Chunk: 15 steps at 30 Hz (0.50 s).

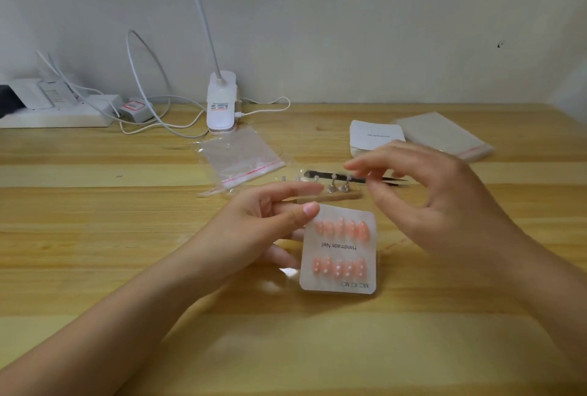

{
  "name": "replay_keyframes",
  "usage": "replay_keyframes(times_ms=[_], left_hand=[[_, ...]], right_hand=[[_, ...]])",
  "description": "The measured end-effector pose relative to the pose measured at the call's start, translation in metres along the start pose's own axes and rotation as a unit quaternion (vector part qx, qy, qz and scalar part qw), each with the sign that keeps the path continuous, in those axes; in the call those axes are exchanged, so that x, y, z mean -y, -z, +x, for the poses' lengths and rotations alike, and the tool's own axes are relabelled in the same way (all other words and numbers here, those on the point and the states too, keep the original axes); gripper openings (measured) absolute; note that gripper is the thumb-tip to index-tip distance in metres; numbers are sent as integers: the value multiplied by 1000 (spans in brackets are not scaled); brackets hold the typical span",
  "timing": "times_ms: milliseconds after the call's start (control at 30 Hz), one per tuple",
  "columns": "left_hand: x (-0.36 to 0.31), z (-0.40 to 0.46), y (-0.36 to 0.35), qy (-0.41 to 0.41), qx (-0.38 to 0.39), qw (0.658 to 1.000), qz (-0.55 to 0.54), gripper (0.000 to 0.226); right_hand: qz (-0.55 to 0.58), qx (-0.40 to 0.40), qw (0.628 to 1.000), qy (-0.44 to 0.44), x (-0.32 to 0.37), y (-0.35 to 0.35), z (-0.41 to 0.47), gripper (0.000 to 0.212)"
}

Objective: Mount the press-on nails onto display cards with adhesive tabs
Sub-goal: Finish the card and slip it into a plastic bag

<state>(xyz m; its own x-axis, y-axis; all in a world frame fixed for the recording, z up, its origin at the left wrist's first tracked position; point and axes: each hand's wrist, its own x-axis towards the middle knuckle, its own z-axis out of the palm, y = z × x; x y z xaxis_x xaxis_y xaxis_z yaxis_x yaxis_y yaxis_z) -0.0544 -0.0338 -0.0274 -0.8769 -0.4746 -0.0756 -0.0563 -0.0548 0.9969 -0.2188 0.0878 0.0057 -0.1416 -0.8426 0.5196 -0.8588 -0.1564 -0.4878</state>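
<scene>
A white display card [339, 249] printed "Handmade Nail" carries two rows of pink press-on nails [343, 229] and seems to sit inside a clear sleeve. My left hand [270, 224] pinches the card's upper left corner between thumb and fingers, holding it just above the table. My right hand [438, 195] hovers to the card's upper right with fingers loosely curled and blurred; I cannot make out anything in it. Behind the hands lie black tweezers [390, 180] and small metal nail stands [338, 187].
A stack of blank cards [374, 136] and a pile of clear sleeves [444, 135] lie at the back right. A loose clear bag [241, 159] lies mid-table. A clip lamp [221, 103], cables and a power strip [57, 116] stand along the wall on the wooden table [95, 236].
</scene>
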Motion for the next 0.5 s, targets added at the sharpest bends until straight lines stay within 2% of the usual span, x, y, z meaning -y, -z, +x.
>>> replay_keyframes(times_ms=[100,167,333,433,500], left_hand=[[-5,-1,1,-11,3,1000,29,46],[-11,-2,2,-15,4,999,45,42],[-19,-2,6,-26,0,998,60,45],[-19,-1,12,-34,-2,997,64,44],[-20,0,15,-20,30,998,54,59]], right_hand=[[33,125,989,-76,3,2,8,21],[23,169,981,-95,3,4,14,23],[77,177,975,-110,6,3,24,5],[99,164,977,-98,6,2,24,7],[125,141,978,-93,8,2,22,6]])
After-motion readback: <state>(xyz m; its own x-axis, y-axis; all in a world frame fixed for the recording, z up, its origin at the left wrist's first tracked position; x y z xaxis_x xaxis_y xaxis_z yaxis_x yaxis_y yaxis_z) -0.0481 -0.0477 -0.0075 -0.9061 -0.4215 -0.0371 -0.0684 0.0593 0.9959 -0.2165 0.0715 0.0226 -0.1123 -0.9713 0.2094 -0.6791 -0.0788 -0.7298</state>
